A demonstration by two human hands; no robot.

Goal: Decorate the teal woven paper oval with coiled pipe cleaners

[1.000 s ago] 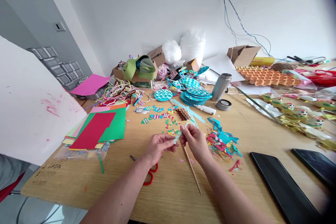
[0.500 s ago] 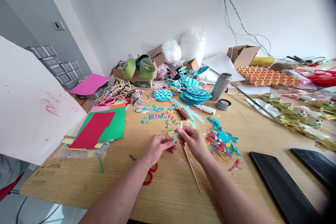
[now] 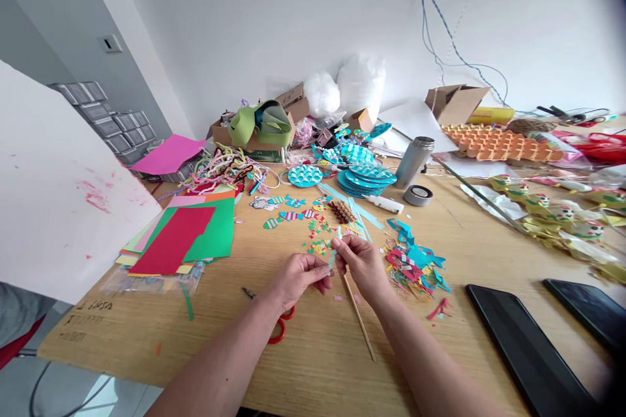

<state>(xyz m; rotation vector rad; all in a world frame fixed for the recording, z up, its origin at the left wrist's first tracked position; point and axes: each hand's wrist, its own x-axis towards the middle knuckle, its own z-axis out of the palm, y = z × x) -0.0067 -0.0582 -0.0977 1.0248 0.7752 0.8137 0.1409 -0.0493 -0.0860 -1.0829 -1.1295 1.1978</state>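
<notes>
My left hand (image 3: 306, 277) is closed, thumb and fingers pinching the lower end of a narrow pale green paper strip (image 3: 332, 260). The strip looks twisted or curled. My right hand (image 3: 359, 260) pinches its upper part, and a pale tip sticks up above those fingers. A thin wooden stick (image 3: 360, 322) runs down from beneath my right hand; whether the hand touches it I cannot tell. Red-handled scissors (image 3: 277, 331) lie partly under my left forearm. Beyond my hands are small paper scraps (image 3: 320, 229) and striped paper fish (image 3: 292, 215).
Blue scalloped discs (image 3: 366, 179), a steel flask (image 3: 415, 161) and a glue bottle (image 3: 384, 203) stand or lie farther back. Paper offcuts (image 3: 418, 260) and a black phone (image 3: 523, 345) are to the right. Coloured paper sheets (image 3: 180, 241) lie left, near pipe cleaners (image 3: 220, 169).
My hands have shifted very slightly, and a bit more of the pale green strip shows between them. The whole view has drifted a little.
</notes>
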